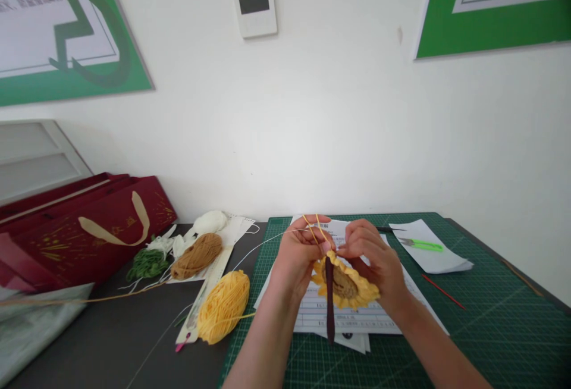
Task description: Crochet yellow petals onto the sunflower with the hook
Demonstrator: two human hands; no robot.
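A crocheted flower (345, 281) with yellow petals and a brown centre hangs between my two hands above the printed sheets. My left hand (300, 247) pinches its upper edge, and yellow yarn loops over the raised fingers. With fingers curled, my right hand (371, 253) grips the flower's upper right side; its exact fingertip contact is partly hidden. A crochet hook (330, 308) with a dark brown handle dangles in front of the flower, its tip hidden at the top edge and neither hand around the handle.
A yellow yarn ball (223, 307) lies left of the green cutting mat (499, 341). Behind it are brown yarn (196, 256), green yarn (147, 263) and a dark red bag (102, 228). On the right are a green cutter (423, 245), papers (446, 264) and a red stick (443, 291).
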